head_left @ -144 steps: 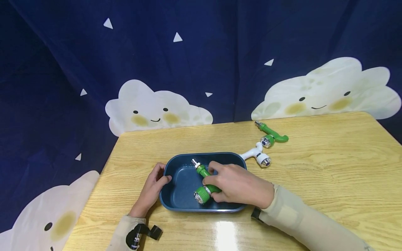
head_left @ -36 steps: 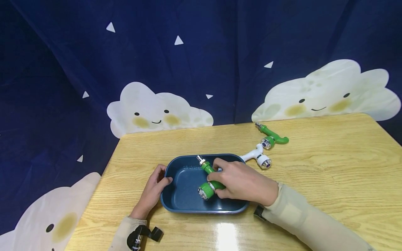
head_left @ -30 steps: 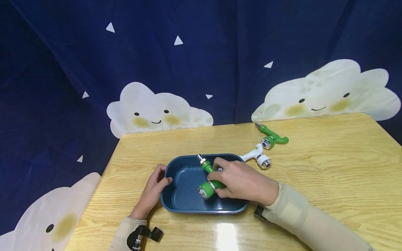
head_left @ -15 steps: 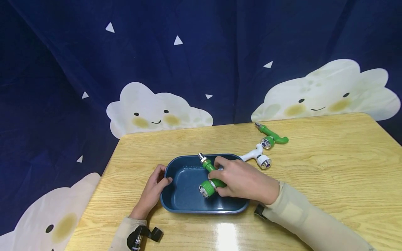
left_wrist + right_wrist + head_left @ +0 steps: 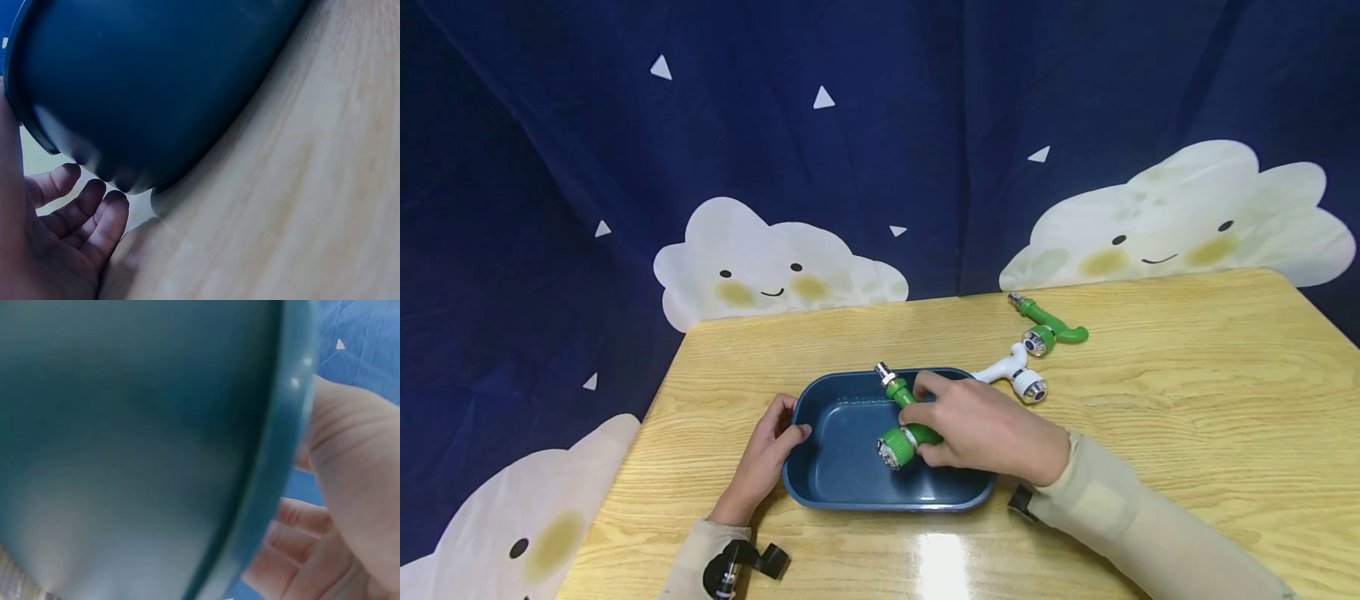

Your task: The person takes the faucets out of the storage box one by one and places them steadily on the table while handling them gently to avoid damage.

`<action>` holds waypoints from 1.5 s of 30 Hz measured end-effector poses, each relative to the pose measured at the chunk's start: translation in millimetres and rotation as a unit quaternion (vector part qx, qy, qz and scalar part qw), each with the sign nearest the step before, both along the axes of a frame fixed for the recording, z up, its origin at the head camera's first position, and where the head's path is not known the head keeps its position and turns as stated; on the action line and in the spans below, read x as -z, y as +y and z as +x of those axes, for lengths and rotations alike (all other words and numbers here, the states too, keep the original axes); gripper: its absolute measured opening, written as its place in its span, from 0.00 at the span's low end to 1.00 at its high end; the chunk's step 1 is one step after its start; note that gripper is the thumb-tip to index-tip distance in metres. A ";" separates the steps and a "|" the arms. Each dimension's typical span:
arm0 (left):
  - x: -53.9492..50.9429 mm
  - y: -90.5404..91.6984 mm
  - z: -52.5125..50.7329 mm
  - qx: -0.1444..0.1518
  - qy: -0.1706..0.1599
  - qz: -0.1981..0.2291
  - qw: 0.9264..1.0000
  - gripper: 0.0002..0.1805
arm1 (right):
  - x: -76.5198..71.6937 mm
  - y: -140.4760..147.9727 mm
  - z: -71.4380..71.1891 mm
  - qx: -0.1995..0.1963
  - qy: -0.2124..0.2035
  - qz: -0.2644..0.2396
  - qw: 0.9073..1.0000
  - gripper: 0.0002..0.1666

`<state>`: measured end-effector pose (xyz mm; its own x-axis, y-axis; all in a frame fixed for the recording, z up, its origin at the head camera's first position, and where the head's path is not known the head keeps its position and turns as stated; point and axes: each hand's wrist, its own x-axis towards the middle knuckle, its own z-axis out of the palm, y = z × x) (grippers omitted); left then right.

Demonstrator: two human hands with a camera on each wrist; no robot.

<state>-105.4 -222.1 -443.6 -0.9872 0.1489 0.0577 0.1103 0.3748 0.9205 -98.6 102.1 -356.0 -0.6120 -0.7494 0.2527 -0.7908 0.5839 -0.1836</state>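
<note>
In the head view my right hand (image 5: 981,427) grips a green plastic tap (image 5: 897,447) by its body, over the right half of a dark blue tub (image 5: 838,505). The tap's silver threaded end points up and away, its ribbed green knob towards the lower left; my fingers hide part of it. My left hand (image 5: 765,454) holds the tub's left end, thumb over the rim, with the other fingers outside. In the left wrist view those fingers (image 5: 112,219) curl beside the tub's outer wall. In the right wrist view the tub's wall (image 5: 137,456) hides the tap and most fingertips.
A white tap (image 5: 1006,367) lies on the wooden table (image 5: 1187,400), partly hidden behind the tub's right end. Beyond it lies another green tap (image 5: 1054,327), near the table's back edge. A dark blue cloud-printed curtain (image 5: 955,150) hangs behind.
Over the last second the green tap in my right hand has risen slightly, up and a little right in the head view. The left hand and the tub have stayed put.
</note>
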 end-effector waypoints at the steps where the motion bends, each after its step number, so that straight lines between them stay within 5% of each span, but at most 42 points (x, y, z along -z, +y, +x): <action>1: 0.1 -0.1 0.1 0.000 0.000 0.000 1.000 0.10 | -0.1 0.0 -0.1 0.001 0.000 0.001 1.000 0.16; 45: -0.8 -0.3 -0.1 -0.003 -0.008 -0.003 1.000 0.10 | -4.5 8.6 -5.6 0.035 -0.020 -0.010 0.999 0.18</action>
